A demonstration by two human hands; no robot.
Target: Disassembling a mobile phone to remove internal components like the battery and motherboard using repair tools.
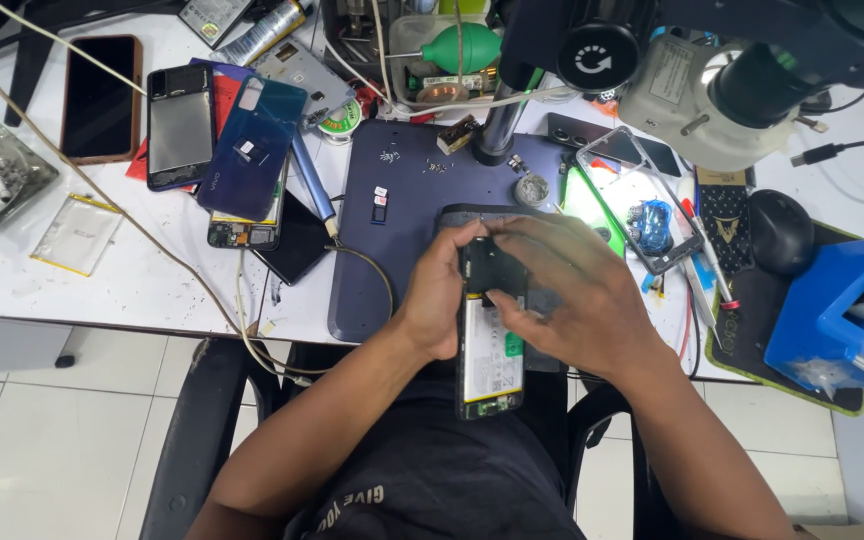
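Left hand (440,290) clamped along the edge of an opened black smartphone with its white battery exposed (490,350); right hand (567,290) pinching its upper end. Probably light, stiff, fragile inside. Best gripped by the frame edges.

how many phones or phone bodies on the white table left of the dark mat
4, maybe more hidden: orange-cased phone far left, black-framed phone beside it, blue back cover, and an opened phone partly under that cover.

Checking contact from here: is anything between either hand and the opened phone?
Nothing visible. The left hand grips the opened phone by its left edge, and the right hand rests its fingers directly on the upper part.
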